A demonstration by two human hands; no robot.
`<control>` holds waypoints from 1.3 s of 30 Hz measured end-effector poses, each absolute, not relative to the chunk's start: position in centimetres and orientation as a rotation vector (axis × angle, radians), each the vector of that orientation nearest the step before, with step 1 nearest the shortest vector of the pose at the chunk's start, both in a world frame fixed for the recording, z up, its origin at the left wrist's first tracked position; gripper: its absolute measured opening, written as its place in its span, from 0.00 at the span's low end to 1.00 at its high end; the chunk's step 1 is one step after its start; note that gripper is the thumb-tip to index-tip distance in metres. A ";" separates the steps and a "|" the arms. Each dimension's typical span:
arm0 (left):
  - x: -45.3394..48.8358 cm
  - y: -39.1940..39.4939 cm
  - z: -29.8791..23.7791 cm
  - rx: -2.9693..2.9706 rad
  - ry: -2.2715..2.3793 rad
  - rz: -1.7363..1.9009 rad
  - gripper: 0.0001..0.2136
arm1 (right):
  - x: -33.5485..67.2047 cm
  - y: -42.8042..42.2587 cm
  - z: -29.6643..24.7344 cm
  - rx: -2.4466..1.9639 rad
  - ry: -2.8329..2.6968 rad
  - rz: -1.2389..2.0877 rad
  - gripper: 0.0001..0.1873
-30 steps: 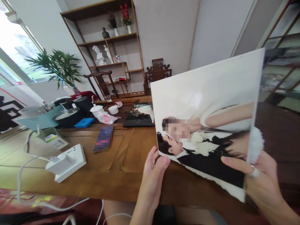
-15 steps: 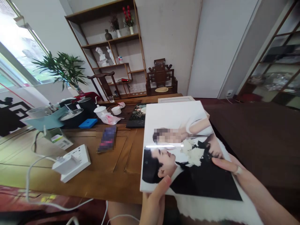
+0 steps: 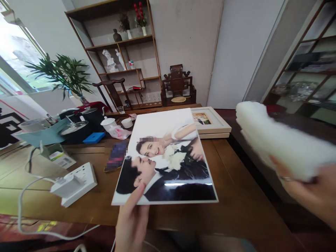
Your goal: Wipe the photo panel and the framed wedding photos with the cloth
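My left hand (image 3: 133,217) grips the bottom edge of a glossy photo panel (image 3: 168,189), thumb on its front face. The panel shows a couple with white flowers and is tilted up over the wooden table. Out to the right, my right hand (image 3: 301,189) is closed on a fluffy white cloth (image 3: 286,136), apart from the panel. Motion smears the cloth and part of that hand. Behind the panel's right edge lie stacked pale picture frames (image 3: 217,122), the upper one holding a small picture.
On the wooden table (image 3: 231,182) are a white power strip (image 3: 85,178) with cables, a small carton (image 3: 59,155), a blue box (image 3: 93,137), a teapot (image 3: 109,123) and a dark pot (image 3: 73,131). A dark surface (image 3: 301,129) lies to the right.
My right hand has let go of the panel's right side and swung out right with the white cloth. The panel, in my left hand, has moved left, revealing more of the stacked frames.
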State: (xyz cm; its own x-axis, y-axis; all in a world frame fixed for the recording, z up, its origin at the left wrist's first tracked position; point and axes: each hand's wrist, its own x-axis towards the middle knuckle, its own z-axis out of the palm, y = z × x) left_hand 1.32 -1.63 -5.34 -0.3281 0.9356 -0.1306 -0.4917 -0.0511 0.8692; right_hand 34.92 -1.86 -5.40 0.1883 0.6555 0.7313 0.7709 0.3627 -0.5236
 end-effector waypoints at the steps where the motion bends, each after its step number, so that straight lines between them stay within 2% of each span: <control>1: 1.1 -2.3 -5.1 0.586 1.064 1.645 0.14 | 34.3 -1.5 -5.8 -1.273 -1.730 -0.207 0.14; 4: 0.5 -2.9 -4.2 0.460 1.068 1.755 0.18 | 32.0 -0.8 -7.5 -0.983 -2.291 -0.344 0.15; 6: 0.1 -2.5 -3.7 0.393 1.061 1.805 0.20 | 31.1 -1.0 -8.5 -0.975 -2.503 -0.324 0.15; 9: -0.7 -1.3 -3.0 0.417 0.998 1.832 0.19 | 31.2 -1.9 -8.0 -1.083 -2.585 -0.202 0.08; 12: -1.3 0.3 -2.1 0.450 0.972 1.848 0.17 | 31.1 -1.9 -5.2 -1.074 -2.499 -0.085 0.14; 15: -1.5 2.2 -0.9 0.476 0.913 1.829 0.13 | 28.5 -0.4 -2.6 -1.068 -2.210 0.380 0.16; 18: -1.6 4.2 0.2 0.425 0.889 1.808 0.13 | 23.7 1.8 -1.8 -0.893 -1.658 1.298 0.16; 20: -1.7 5.5 0.7 0.433 0.860 1.794 0.13 | 20.3 3.2 -2.0 -0.761 -1.309 1.766 0.15; 22: -1.9 6.7 0.8 0.480 0.834 1.766 0.13 | 17.1 4.8 -2.1 -0.630 -0.998 1.951 0.14; 25: -2.2 8.3 0.5 0.519 0.859 1.738 0.10 | 13.5 7.5 -1.7 -0.563 -0.598 1.910 0.09; 28: -2.6 9.6 -0.1 0.554 0.873 1.687 0.08 | 11.3 10.0 -1.4 -0.590 -0.437 1.831 0.07; 33: -3.2 10.6 -1.3 0.615 0.974 1.639 0.06 | 10.1 12.7 -1.5 -0.632 -0.352 1.824 0.13; 36: -3.2 10.3 -2.6 0.685 1.011 1.468 0.11 | 10.1 14.1 -1.5 -0.645 -0.327 1.832 0.10; 39: -2.8 10.2 -4.2 0.610 1.141 1.203 0.16 | 10.0 15.3 -1.6 -0.665 -0.314 1.841 0.16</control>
State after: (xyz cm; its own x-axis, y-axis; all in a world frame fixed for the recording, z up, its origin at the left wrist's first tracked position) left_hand -2.80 10.24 -4.20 -0.0522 0.9342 -0.3528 -0.4010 0.3040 0.8642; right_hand 10.00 15.27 -1.59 -0.2427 0.9255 -0.2908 -0.7767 -0.3650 -0.5134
